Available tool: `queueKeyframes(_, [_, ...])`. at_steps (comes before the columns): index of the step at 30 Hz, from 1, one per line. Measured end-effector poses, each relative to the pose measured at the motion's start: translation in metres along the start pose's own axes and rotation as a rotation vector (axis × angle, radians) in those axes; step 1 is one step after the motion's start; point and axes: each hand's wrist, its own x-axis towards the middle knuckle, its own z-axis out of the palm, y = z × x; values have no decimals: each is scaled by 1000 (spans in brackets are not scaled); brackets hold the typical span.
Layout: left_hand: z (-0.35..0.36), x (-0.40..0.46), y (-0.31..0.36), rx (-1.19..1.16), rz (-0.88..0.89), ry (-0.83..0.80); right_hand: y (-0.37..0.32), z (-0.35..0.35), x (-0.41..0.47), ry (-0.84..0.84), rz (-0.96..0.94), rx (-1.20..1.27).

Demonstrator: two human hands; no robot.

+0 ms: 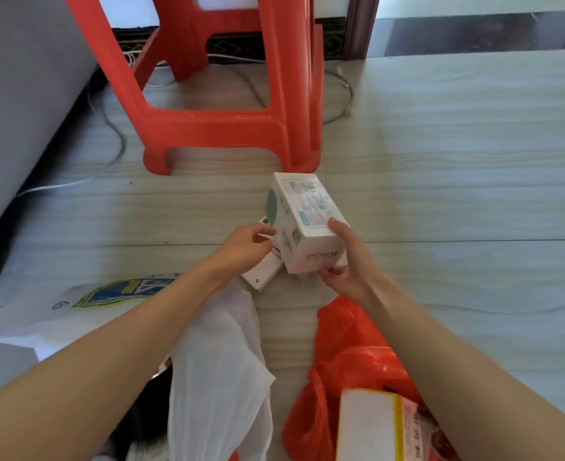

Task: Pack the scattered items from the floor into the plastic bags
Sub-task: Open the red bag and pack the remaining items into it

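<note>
My right hand point(347, 261) grips a white box with teal print point(307, 221) at its near end, lifted a little above the floor. My left hand point(246, 244) pinches a flatter white box point(262, 272) that lies partly under the first one. A white plastic bag point(221, 361) lies open below my left arm. A red plastic bag point(344, 354) sits below my right arm with a white and yellow box point(370, 427) inside it.
A red plastic stool point(214, 121) stands just beyond the boxes. A grey sofa or cushion point(18, 94) fills the left side. Thin cables point(108, 128) trail over the floor near the stool. Another printed white bag point(41, 314) lies at left.
</note>
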Motion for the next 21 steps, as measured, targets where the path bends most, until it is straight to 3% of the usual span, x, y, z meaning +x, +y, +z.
queueKeyframes(2, [0, 15, -14, 258, -61, 92, 2, -5, -1, 32, -8, 10])
queueKeyframes(5, [13, 21, -28, 599, -181, -21, 5, -19, -4, 80, -48, -15])
queueKeyframes(8, [24, 23, -28, 807, -164, -46, -2, -34, -10, 109, -73, 40])
queueKeyframes(14, [36, 12, -5, 686, -158, 56, -26, -46, -40, 54, -116, 148])
queueKeyframes(21, [35, -37, 31, 532, -8, 172, -17, -91, -102, 79, -226, -37])
